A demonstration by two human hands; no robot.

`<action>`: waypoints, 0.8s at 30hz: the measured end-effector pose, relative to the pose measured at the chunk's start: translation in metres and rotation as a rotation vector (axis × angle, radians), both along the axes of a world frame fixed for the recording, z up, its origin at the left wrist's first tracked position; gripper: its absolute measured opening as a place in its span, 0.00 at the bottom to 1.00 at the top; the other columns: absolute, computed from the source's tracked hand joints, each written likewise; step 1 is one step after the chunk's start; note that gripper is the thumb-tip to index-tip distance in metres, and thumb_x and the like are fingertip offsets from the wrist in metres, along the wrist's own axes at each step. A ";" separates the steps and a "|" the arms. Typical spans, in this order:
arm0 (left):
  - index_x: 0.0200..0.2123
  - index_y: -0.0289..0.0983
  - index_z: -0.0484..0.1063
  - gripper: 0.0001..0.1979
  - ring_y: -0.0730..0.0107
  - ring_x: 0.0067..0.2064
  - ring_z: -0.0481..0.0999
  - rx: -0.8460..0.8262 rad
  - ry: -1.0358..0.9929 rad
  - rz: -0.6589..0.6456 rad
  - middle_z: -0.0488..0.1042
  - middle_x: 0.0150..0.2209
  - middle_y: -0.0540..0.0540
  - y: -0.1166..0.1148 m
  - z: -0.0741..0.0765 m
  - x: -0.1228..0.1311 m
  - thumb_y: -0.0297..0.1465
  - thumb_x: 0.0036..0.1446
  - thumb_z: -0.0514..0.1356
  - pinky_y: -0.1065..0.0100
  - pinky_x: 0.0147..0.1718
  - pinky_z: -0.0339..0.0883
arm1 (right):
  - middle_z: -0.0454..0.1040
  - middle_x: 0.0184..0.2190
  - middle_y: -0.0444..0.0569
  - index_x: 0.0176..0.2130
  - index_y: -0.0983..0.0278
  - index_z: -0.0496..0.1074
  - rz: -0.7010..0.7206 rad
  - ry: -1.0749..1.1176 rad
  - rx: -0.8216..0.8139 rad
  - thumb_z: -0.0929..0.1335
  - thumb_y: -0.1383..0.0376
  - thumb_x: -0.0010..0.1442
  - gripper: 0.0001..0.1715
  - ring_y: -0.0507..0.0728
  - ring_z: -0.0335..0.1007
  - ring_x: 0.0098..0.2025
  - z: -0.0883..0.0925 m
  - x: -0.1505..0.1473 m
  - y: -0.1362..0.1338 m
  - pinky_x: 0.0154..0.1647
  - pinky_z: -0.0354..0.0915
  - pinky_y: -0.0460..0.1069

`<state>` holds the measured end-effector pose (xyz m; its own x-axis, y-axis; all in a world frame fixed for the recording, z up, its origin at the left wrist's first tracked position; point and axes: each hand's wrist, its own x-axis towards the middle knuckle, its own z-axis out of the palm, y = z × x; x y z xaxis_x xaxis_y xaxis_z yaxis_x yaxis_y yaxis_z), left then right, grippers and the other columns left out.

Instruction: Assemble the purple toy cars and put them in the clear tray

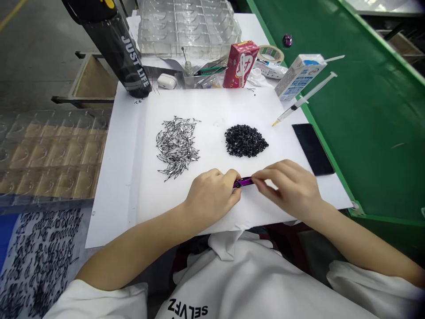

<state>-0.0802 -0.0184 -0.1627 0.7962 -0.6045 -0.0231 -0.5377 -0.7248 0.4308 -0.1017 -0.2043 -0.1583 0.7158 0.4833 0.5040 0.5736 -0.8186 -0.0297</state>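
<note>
A small purple toy car (pixel 245 181) is pinched between the thumb and fingers of my left hand (pixel 212 195), low over the white work sheet. A dark wheel shows near those fingertips; the car's left end is hidden. At its right end, the bent fingers of my right hand (pixel 290 188) close in, their tips touching or nearly touching the car. Whether they hold a small part cannot be made out. Beyond my hands lie a heap of small black pieces (pixel 245 141) and, to the left, a loose pile of thin black-edged clear pieces (pixel 177 146).
A syringe (pixel 303 101) leans at the right by a white drink carton (pixel 300 76); a phone (pixel 314 149) lies below. At the back stand a red carton (pixel 241 64), a tape roll (pixel 270 54), clear trays (pixel 189 26) and a dark bottle (pixel 116 48). A green conveyor-like surface (pixel 348 110) borders the right.
</note>
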 end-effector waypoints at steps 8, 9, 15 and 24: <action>0.37 0.37 0.69 0.07 0.66 0.34 0.73 -0.012 -0.033 0.000 0.74 0.27 0.49 0.000 -0.003 0.000 0.32 0.56 0.54 0.69 0.29 0.62 | 0.73 0.23 0.44 0.36 0.63 0.68 0.184 -0.072 -0.064 0.69 0.70 0.52 0.09 0.52 0.64 0.24 -0.007 0.000 0.005 0.26 0.62 0.48; 0.37 0.37 0.69 0.08 0.66 0.34 0.73 -0.012 -0.038 -0.003 0.74 0.27 0.49 0.000 -0.003 0.000 0.32 0.56 0.54 0.69 0.29 0.62 | 0.73 0.23 0.44 0.36 0.62 0.68 0.192 -0.073 -0.061 0.69 0.70 0.52 0.09 0.51 0.64 0.24 -0.008 0.000 0.004 0.26 0.62 0.48; 0.37 0.37 0.70 0.08 0.66 0.32 0.73 -0.009 -0.054 0.003 0.73 0.26 0.48 0.000 -0.004 0.000 0.33 0.57 0.54 0.69 0.28 0.62 | 0.72 0.22 0.42 0.38 0.60 0.69 0.197 -0.107 -0.047 0.69 0.70 0.53 0.10 0.51 0.63 0.24 -0.008 0.000 0.004 0.25 0.61 0.47; 0.38 0.36 0.68 0.09 0.65 0.36 0.73 0.019 -0.029 -0.050 0.74 0.28 0.47 0.001 -0.002 0.000 0.32 0.58 0.52 0.67 0.31 0.63 | 0.72 0.23 0.45 0.31 0.62 0.70 0.167 -0.051 -0.193 0.68 0.70 0.52 0.04 0.52 0.61 0.25 -0.003 -0.004 0.009 0.25 0.58 0.48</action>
